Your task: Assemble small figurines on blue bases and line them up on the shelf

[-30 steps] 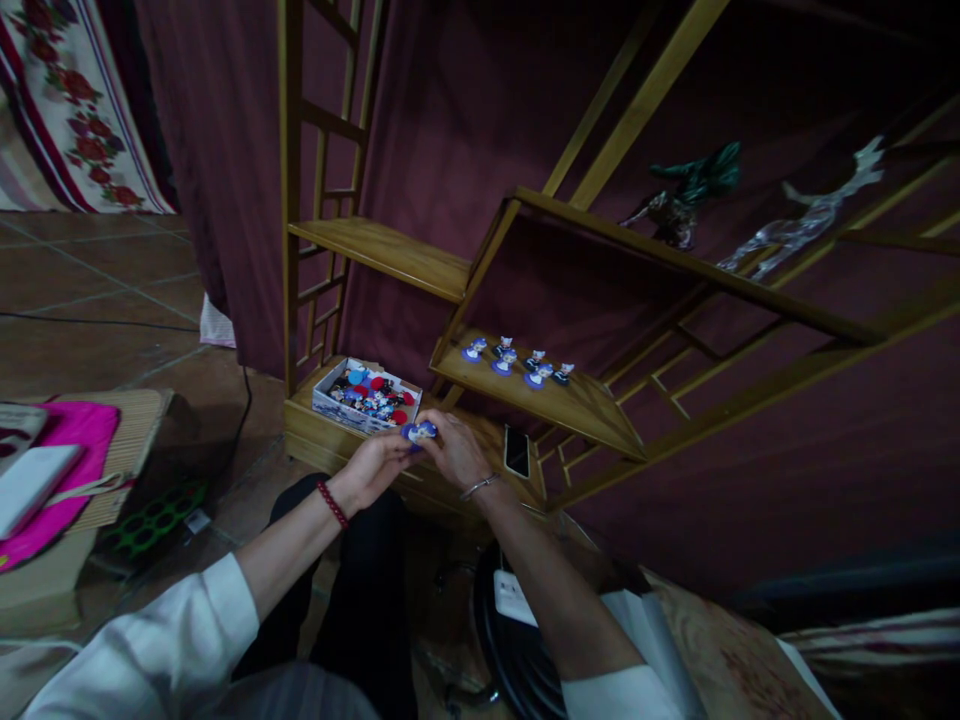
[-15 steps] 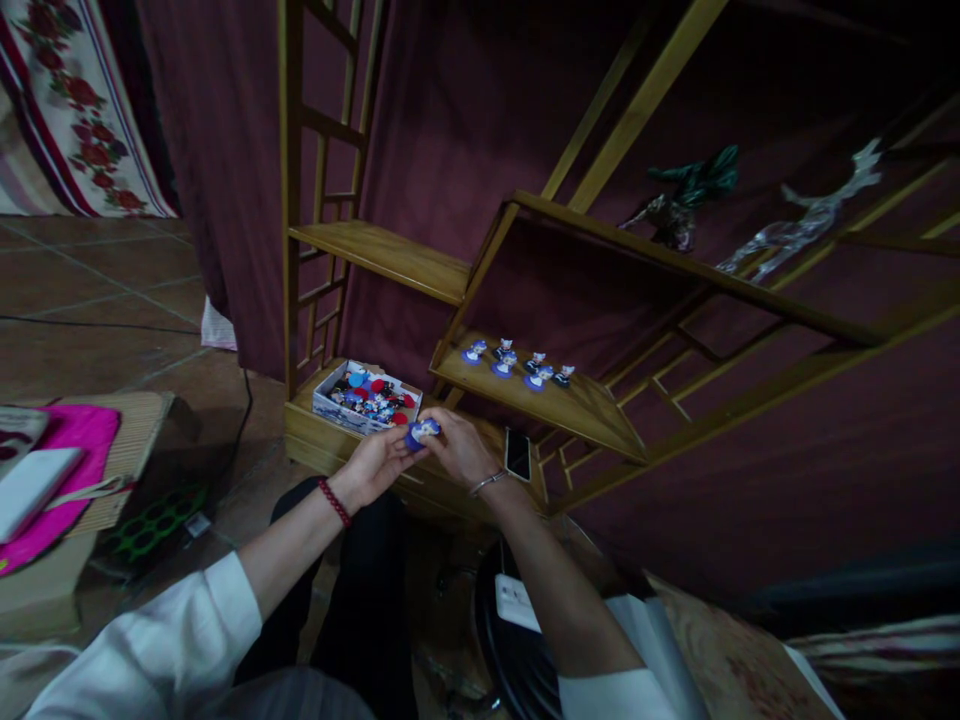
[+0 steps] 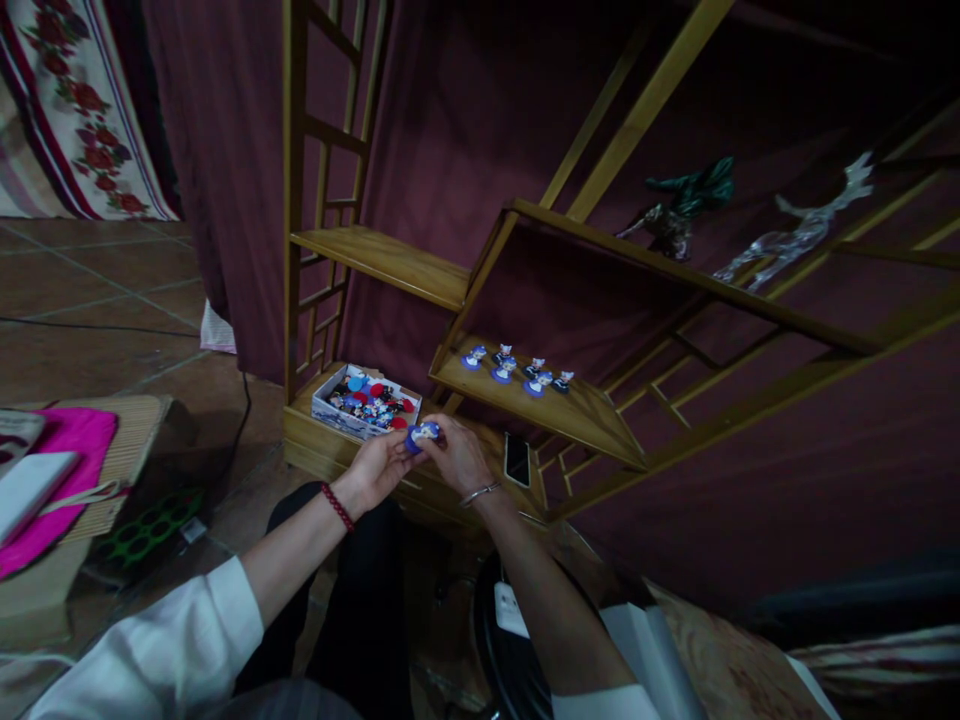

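Between my two hands is a small blue-and-white figurine (image 3: pixel 424 433) on a round blue base. My left hand (image 3: pixel 379 465) has its fingers closed at the base, and my right hand (image 3: pixel 459 455) pinches the figurine from the other side. Just beyond them, an open cardboard box (image 3: pixel 337 420) stands on the lower shelf, full of several mixed figurines with red, blue and black parts. On the raised shelf (image 3: pixel 585 415), several figurines stand in two rows: blue-and-white ones (image 3: pixel 504 370) in front, dark ones with pale heads (image 3: pixel 535 367) behind.
A phone (image 3: pixel 517 459) lies on the lower shelf right of my hands. A green sculpture (image 3: pixel 690 200) and a clear deer figure (image 3: pixel 802 235) stand higher up. At left is a table with a pink cloth (image 3: pixel 82 440). A black stool (image 3: pixel 495 640) is below my right arm.
Both hands stay together around the figurine, with my right wrist shifted slightly left. The figurines on the shelf and in the box look the same.
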`<act>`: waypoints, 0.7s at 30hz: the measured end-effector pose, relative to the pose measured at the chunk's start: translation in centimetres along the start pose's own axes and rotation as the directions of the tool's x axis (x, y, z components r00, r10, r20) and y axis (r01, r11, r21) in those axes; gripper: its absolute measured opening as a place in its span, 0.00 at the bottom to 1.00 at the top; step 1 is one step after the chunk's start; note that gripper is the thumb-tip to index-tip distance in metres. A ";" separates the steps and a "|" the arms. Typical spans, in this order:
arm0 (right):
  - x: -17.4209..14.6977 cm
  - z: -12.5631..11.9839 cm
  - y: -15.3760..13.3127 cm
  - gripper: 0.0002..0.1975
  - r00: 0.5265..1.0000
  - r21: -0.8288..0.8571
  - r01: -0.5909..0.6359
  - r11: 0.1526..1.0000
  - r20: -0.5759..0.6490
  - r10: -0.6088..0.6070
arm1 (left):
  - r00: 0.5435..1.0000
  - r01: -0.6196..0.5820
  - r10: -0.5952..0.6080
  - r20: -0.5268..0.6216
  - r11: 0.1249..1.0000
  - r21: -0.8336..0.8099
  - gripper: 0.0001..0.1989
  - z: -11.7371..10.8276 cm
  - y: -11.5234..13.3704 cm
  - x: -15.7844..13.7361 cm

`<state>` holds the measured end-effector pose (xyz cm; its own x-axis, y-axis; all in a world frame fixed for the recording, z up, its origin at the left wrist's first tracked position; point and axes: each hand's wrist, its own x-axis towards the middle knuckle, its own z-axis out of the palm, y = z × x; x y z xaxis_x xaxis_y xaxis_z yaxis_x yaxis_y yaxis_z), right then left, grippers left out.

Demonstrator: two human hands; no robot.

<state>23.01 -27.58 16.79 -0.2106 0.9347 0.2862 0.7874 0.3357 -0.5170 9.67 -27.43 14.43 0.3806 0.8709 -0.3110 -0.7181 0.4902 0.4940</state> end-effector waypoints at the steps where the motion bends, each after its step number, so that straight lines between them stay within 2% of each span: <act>1: 0.0 0.0 0.0 0.10 1.000 -0.010 0.001 1.000 -0.005 -0.001 | 1.000 0.002 -0.002 -0.002 1.000 0.003 0.10 0.0 0.0 0.0; 6: -0.1 -0.5 -0.1 0.08 0.999 -0.026 0.035 0.999 -0.006 -0.035 | 1.000 -0.008 0.008 -0.002 1.000 0.014 0.09 0.2 -0.4 0.0; 15: -0.5 -1.7 0.4 0.07 0.992 -0.034 0.100 0.994 0.079 -0.097 | 0.999 0.034 -0.034 -0.003 0.997 0.072 0.09 0.7 -1.1 0.0; 21: -0.4 -3.1 0.8 0.08 0.998 0.025 0.063 0.998 0.021 -0.064 | 0.996 0.063 -0.066 0.051 0.996 0.063 0.09 2.0 -0.7 0.5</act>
<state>25.52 -28.04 18.78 -0.2727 0.9136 0.3017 0.7575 0.3972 -0.5181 11.51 -27.28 15.54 0.4567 0.8372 -0.3008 -0.6546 0.5453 0.5237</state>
